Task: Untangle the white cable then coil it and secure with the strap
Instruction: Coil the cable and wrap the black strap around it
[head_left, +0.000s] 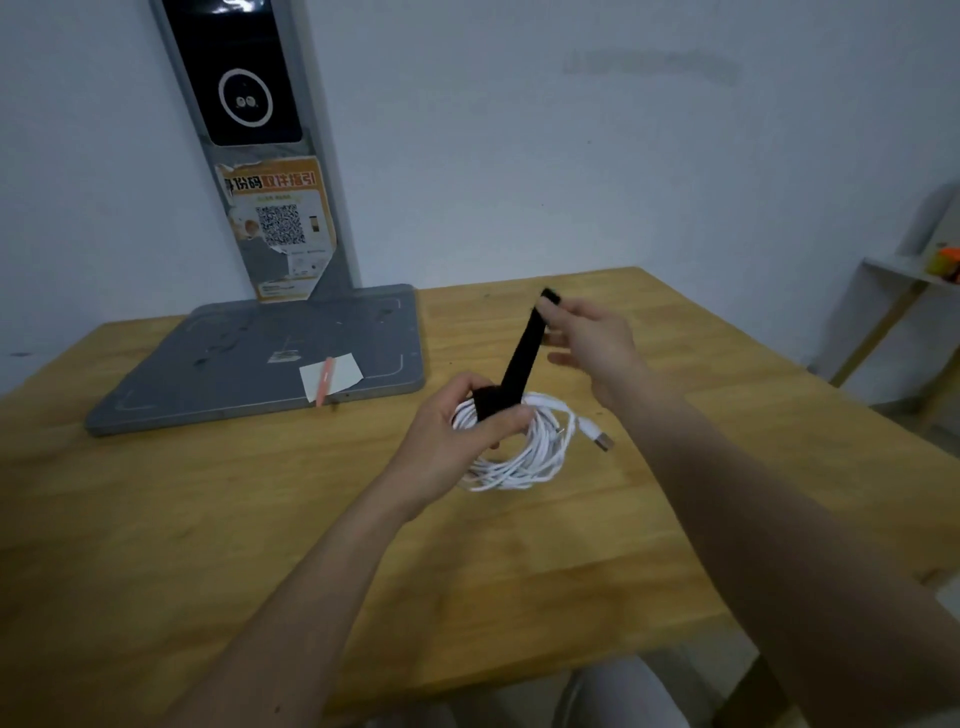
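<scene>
The white cable (524, 457) is wound into a round coil held above the wooden table (519, 561). Its USB plug (602, 441) sticks out to the right. My left hand (457, 441) grips the coil's left side, thumb pressing the wrapped end of the black strap (522, 358) against it. The strap runs up and to the right, pulled taut. My right hand (592, 343) pinches the strap's free end between thumb and forefinger, the other fingers spread.
A grey metal stand (270, 364) with an upright post, a black screen and an orange QR poster sits at the back left. A white card with a pink pen (327, 379) lies on its base. A small shelf (904, 275) stands at far right.
</scene>
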